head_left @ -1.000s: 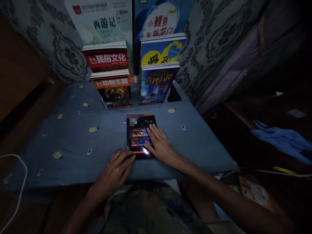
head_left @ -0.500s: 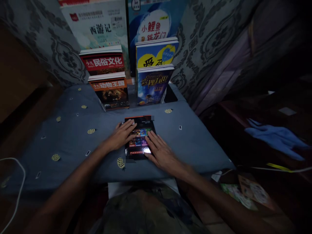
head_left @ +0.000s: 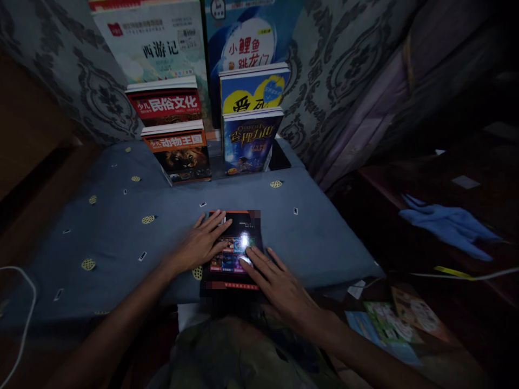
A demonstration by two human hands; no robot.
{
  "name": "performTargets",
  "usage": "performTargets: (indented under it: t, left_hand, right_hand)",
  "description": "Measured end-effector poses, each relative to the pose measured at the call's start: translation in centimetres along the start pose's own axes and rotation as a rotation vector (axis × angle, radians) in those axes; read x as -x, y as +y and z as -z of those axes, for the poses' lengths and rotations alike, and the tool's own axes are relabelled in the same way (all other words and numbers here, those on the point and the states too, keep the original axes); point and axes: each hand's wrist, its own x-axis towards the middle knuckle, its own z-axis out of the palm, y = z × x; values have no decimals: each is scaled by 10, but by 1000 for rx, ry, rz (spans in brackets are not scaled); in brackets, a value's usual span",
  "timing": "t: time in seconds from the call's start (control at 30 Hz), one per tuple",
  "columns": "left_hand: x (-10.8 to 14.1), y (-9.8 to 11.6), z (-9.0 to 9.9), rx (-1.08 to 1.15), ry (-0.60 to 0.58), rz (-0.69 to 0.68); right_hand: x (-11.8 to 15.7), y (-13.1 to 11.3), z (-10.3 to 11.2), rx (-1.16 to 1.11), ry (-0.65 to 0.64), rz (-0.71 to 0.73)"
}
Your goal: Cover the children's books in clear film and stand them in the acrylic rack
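A dark book [head_left: 234, 228] with an orange top edge and rows of small colour pictures lies near the front edge of the cloth-covered table, its lower end at the table's edge. My left hand [head_left: 203, 240] rests on its upper left part, palm down, fingers stretched out and apart. On the right side of the cover lie the extended fingers of my right hand [head_left: 279, 278]; its thumb is partly lost in shadow below. Glare from a light sits on the cover between the hands.
Beyond the hands stand upright books: an orange-topped lion book [head_left: 184, 156], a red-banded book [head_left: 170, 105], a blue book [head_left: 249, 143] and taller ones against patterned fabric [head_left: 316, 81]. A blue cloth [head_left: 450, 224] and flat booklets [head_left: 389, 321] lie lower right. A white cable [head_left: 30, 313] hangs left.
The book has slid toward me, to the front edge of the table. My right hand has come nearer with it; my left hand stays on the upper left. The camera view has shifted slightly.
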Motion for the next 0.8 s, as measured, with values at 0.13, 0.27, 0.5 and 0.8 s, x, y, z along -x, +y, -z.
performTargets:
  t: [0.13, 0.27, 0.5, 0.8]
  left_hand:
    - [9, 9, 2, 62, -25, -41]
    - [13, 10, 7, 172, -31, -52]
    - [12, -2, 27, 763, 29, 35]
    - [5, 0, 9, 1288, 371, 280]
  right_hand:
    - [13, -1, 8, -35, -11, 55]
    - [10, 3, 17, -63, 79, 171]
    - [-19, 14, 55, -365, 313, 279]
    - [-103, 48, 78, -873, 864, -323]
